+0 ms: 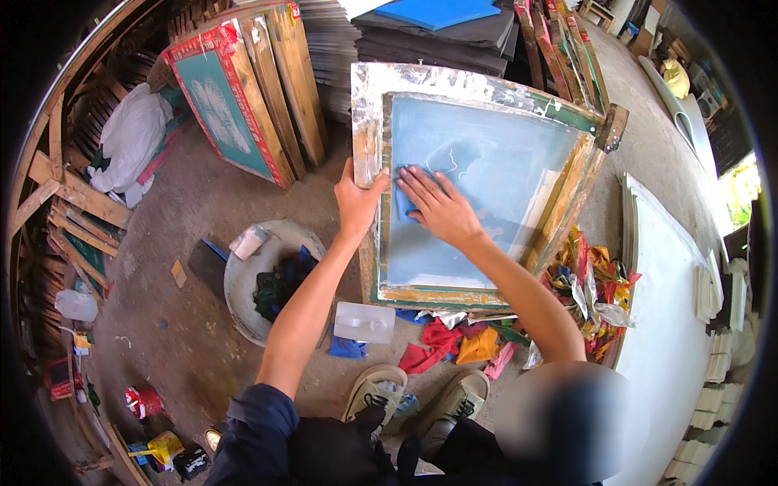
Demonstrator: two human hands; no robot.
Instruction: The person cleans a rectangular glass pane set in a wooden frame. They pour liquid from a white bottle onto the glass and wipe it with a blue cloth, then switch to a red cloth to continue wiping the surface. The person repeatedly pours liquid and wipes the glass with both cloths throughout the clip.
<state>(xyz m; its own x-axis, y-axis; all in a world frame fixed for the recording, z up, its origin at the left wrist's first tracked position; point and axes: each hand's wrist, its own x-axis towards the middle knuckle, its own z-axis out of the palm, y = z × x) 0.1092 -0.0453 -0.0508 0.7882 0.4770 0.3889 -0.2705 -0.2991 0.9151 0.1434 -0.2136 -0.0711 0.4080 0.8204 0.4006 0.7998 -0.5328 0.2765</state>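
Observation:
A silkscreen frame (478, 298) with worn, paint-stained wooden bars and a blue mesh (494, 138) stands tilted in front of me. My left hand (359, 201) grips its left bar, thumb on the front and fingers around the outer edge. My right hand (438, 202) lies on the left part of the mesh with its fingers stretched out. Under those fingers shows a small blue cloth (403, 198), pressed against the mesh and partly hidden by the hand. Thin white streaks mark the mesh above the right hand.
On the floor left of the frame stands a round tub (235, 287) with dark cloths. A translucent plastic container (364, 322) and coloured rags (438, 340) lie below the frame. More wooden frames (267, 89) lean at the back left; white sheets (668, 300) lie at right.

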